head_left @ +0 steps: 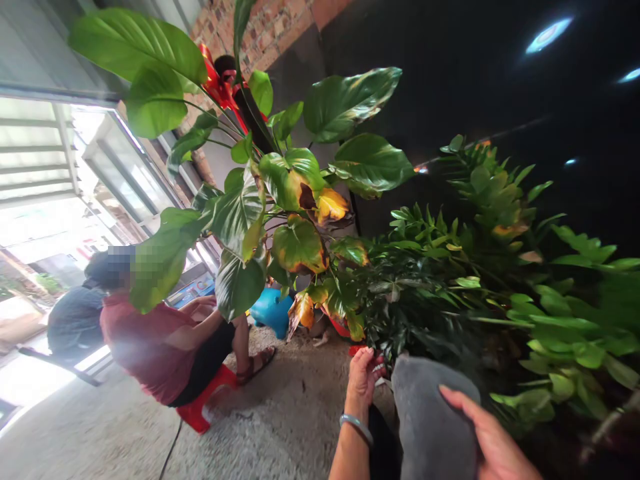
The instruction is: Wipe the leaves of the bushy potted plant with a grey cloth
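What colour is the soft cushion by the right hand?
The cushion is plain grey, shown best in the head view.

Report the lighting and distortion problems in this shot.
Head view: the bright opening on the left is blown out, glare haze washes the red shirt, the frame is tilted and wide-angle warped, and the dark glossy panel at right shows light reflections.

You can read no words, brands or numbers here; the colourful panel (pixel 193 291) beyond the seated person (pixel 150 340) is too small and blurred to make out.
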Action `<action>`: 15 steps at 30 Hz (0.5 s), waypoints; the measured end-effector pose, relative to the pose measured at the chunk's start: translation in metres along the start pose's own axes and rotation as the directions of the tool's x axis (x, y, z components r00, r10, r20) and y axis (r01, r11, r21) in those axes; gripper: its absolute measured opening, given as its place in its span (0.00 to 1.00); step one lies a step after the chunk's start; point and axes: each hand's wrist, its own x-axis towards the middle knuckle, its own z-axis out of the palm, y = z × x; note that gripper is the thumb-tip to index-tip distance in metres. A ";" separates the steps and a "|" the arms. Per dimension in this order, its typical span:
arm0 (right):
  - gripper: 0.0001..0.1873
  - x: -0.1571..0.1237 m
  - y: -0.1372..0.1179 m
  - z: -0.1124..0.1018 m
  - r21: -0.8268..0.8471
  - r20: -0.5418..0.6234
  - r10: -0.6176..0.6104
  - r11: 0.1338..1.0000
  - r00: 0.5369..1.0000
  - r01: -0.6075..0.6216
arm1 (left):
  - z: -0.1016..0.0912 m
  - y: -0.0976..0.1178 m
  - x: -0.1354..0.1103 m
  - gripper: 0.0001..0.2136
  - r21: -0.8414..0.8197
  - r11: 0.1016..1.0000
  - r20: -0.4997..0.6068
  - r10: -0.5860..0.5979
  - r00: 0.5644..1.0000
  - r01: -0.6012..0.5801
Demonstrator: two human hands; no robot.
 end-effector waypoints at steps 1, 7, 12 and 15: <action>0.13 -0.005 -0.012 0.009 0.036 0.005 -0.060 0.998 0.998 0.060 | 0.000 0.000 -0.001 0.27 0.000 1.000 0.002 0.000 1.000 0.000; 0.09 0.000 -0.082 0.059 0.137 0.043 -0.341 0.933 0.939 0.332 | 0.000 -0.002 -0.001 0.25 -0.004 1.000 0.004 0.016 1.000 -0.016; 0.10 0.005 -0.028 0.028 0.014 0.042 -0.058 0.998 0.997 0.057 | -0.003 -0.002 0.002 0.26 0.001 1.000 -0.003 0.021 1.000 -0.021; 0.09 -0.013 -0.001 0.015 -0.043 0.141 0.073 0.997 0.987 -0.068 | -0.003 -0.003 0.004 0.27 0.030 0.999 -0.024 0.042 0.999 -0.041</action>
